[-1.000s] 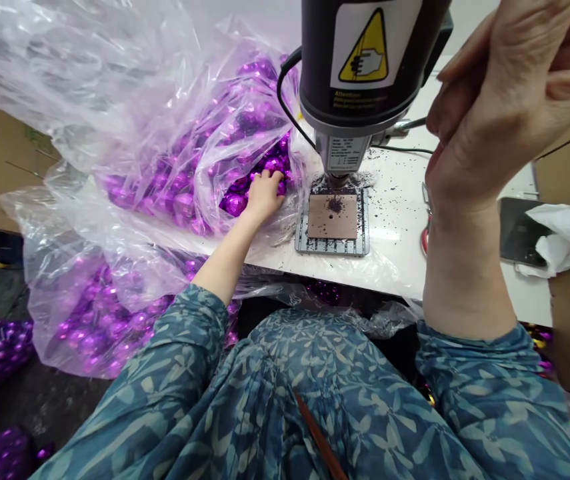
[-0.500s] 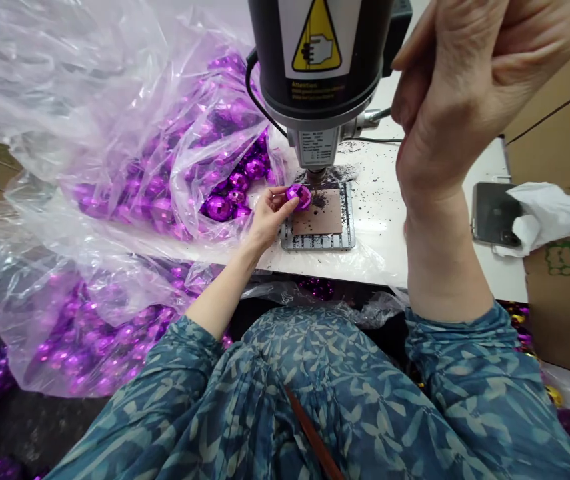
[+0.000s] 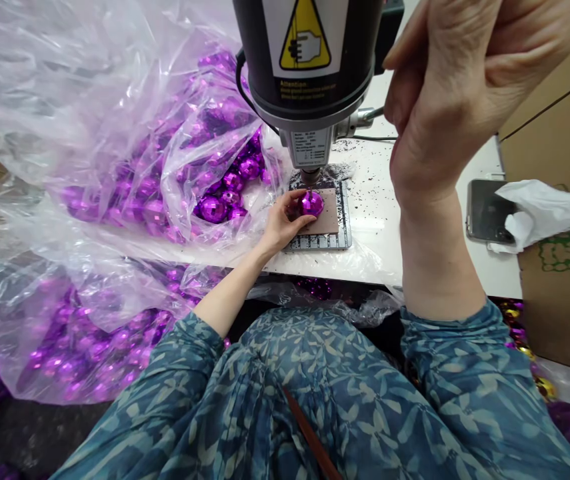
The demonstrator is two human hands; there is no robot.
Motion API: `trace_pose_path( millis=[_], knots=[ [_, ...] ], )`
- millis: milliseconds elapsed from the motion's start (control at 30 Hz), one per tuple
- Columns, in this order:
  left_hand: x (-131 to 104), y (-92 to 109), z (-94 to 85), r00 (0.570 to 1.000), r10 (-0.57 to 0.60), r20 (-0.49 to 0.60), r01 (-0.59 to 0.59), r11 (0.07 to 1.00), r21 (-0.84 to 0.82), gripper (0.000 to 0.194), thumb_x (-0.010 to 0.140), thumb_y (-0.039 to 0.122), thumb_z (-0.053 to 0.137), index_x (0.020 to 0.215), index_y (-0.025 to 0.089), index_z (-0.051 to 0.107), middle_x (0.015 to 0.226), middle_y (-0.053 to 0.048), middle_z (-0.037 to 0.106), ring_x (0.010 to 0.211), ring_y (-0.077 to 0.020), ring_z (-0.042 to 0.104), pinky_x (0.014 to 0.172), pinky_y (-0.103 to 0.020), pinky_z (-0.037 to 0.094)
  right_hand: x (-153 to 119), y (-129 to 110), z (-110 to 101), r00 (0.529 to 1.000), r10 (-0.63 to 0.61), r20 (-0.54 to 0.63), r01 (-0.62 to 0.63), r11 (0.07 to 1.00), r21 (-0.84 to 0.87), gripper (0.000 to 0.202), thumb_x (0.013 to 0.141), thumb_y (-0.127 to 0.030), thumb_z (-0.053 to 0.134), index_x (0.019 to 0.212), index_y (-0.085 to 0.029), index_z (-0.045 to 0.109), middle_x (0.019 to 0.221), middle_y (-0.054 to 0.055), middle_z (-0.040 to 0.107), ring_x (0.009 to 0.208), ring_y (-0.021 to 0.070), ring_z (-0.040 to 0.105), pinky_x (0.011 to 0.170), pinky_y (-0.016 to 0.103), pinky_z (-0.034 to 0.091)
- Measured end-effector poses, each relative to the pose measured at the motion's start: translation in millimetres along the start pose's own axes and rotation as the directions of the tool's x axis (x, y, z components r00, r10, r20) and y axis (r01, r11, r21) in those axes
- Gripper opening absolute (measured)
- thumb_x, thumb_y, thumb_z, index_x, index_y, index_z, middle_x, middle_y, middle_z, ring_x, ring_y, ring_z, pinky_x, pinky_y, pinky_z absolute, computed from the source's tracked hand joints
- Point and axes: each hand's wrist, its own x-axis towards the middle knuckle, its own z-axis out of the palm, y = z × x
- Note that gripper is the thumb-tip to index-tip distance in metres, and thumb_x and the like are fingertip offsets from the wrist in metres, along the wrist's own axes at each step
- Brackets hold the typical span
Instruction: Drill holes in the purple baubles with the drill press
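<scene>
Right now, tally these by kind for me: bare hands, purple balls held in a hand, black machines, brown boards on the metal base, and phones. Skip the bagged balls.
Bare hands, left hand and right hand: 2
Held purple ball: 1
Black machine: 1
Brown board: 1
Phone: 1
Total: 6

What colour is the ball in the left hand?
The ball is purple, clearest in the head view.
</scene>
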Motion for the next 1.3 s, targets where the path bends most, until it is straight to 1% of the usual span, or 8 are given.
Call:
trace_pose_path(
  millis=[167,367,467,567,667,800,1000,1300],
  knots=[
    [-4.9,3.3,4.9,0.995,0.088,0.043,-0.085,0.995,-0.06,0.062,0.091,0.032,0.097,0.144,0.024,0.067,0.146,-0.012,0.08,0.135,-0.0294,0.078,0.121,-0.048,0.063,-1.7,2.3,-0.4,0.999,-0.03,-0.015,0.029,0.999,-0.043,0.069,0.083,-0.076,0.065,0.054,-0.014,0.055,0.047,-0.006,0.044,0.045,-0.0106,0.041,0.056,0.005,0.033],
    [-4.6,4.2,6.9,0.998,0.039,0.042,-0.034,0.993,-0.115,0.062,0.088,0.037,0.099,0.141,0.026,0.068,0.143,-0.013,0.08,0.137,-0.0323,0.077,0.125,-0.054,0.061,-29.6,19.3,-6.2,0.967,-0.235,-0.102,0.232,0.972,-0.044,0.051,0.1,-0.051,0.064,0.069,-0.012,0.074,0.057,-0.005,0.052,0.054,-0.0105,0.049,0.067,0.005,0.045],
    [-4.5,3.8,7.7,0.999,0.02,0.033,-0.016,0.993,-0.118,0.063,0.086,0.036,0.1,0.139,0.027,0.069,0.142,-0.011,0.079,0.137,-0.0324,0.076,0.125,-0.054,0.061,-40.7,27.0,-10.8,0.943,-0.318,-0.095,0.312,0.947,-0.074,0.031,0.105,-0.04,0.064,0.095,-0.022,0.088,0.056,-0.006,0.046,0.056,-0.0093,0.053,0.068,0.006,0.047],
    [-4.9,4.3,8.1,0.999,0.018,0.027,-0.015,0.993,-0.119,0.063,0.086,0.037,0.1,0.139,0.027,0.068,0.14,-0.011,0.08,0.136,-0.0326,0.077,0.124,-0.054,0.061,-43.8,36.1,-12.2,0.911,-0.396,-0.111,0.388,0.917,-0.09,0.026,0.106,-0.036,0.065,0.117,-0.028,0.087,0.055,-0.007,0.042,0.053,-0.008,0.052,0.061,0.007,0.044],
    [-4.8,5.8,7.9,0.999,0.022,0.03,-0.019,0.993,-0.12,0.061,0.087,0.039,0.099,0.138,0.026,0.068,0.14,-0.012,0.08,0.136,-0.0331,0.077,0.123,-0.054,0.061,-46.5,47.6,-11.0,0.872,-0.465,-0.152,0.453,0.885,-0.11,0.027,0.106,-0.038,0.064,0.099,-0.023,0.085,0.056,-0.006,0.045,0.054,-0.0076,0.051,0.056,0.009,0.038],
    [-4.7,7.9,7.3,0.999,0.041,0.028,-0.037,0.989,-0.143,0.061,0.087,0.039,0.099,0.137,0.026,0.068,0.139,-0.012,0.08,0.136,-0.033,0.077,0.123,-0.054,0.061,-58.3,62.8,-12.0,0.887,-0.43,-0.17,0.408,0.9,-0.151,0.049,0.108,-0.049,0.058,0.074,-0.016,0.068,0.052,-0.004,0.034,0.048,-0.0036,0.043,0.054,0.015,0.038],
    [-5.1,9.8,6.6,0.999,0.016,0.03,-0.012,0.991,-0.132,0.06,0.087,0.038,0.099,0.137,0.026,0.069,0.14,-0.011,0.08,0.136,-0.033,0.077,0.124,-0.054,0.061,-70.8,81.0,-19.2,0.852,-0.499,-0.157,0.448,0.851,-0.274,0.059,0.109,-0.061,0.05,0.068,-0.018,0.055,0.051,-0.003,0.036,0.046,0.0,0.035,0.05,0.022,0.038],
    [-6.0,14.4,5.8,0.999,-0.011,0.036,0.017,0.985,-0.17,0.061,0.085,0.046,0.102,0.133,0.026,0.069,0.138,-0.011,0.08,0.135,-0.0336,0.076,0.123,-0.055,0.06,-75.7,88.0,-21.8,0.838,-0.537,-0.091,0.524,0.841,-0.138,0.074,0.107,-0.063,0.055,0.051,-0.017,0.04,0.042,-0.003,0.028,0.04,0.0022,0.034,0.043,0.024,0.03]
  ],
)
